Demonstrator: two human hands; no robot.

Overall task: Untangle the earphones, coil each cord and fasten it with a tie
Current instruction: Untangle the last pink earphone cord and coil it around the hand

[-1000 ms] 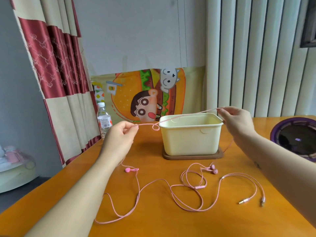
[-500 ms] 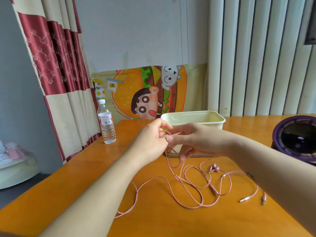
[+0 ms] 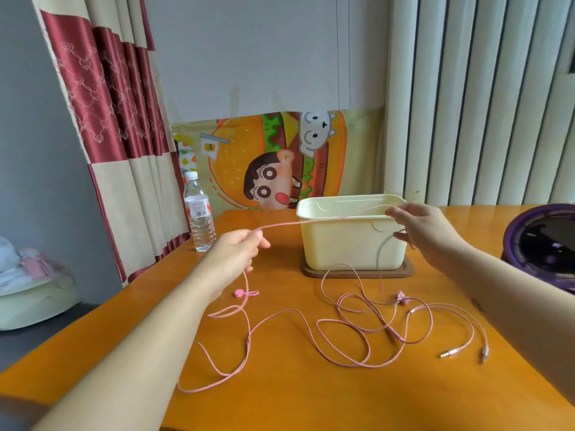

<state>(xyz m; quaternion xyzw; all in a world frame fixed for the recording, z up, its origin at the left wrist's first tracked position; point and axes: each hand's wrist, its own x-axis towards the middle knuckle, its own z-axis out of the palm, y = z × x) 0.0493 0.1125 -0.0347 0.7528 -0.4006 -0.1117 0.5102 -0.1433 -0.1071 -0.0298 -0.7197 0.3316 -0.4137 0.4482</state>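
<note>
An orange desk (image 3: 311, 399) carries a cream bin (image 3: 351, 241), water bottle (image 3: 199, 213) and loose pink earphone cords (image 3: 342, 331); both hands, left hand (image 3: 236, 253) and right hand (image 3: 423, 231), pinch one cord taut beside curtains (image 3: 102, 119).

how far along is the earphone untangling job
Early. Done: nothing coiled or tied yet. In hand: left hand and right hand pinch one cord, stretched taut between them. Left: the loops on the table overlap, both plugs loose; untangling, coiling and tying all remain.
</note>
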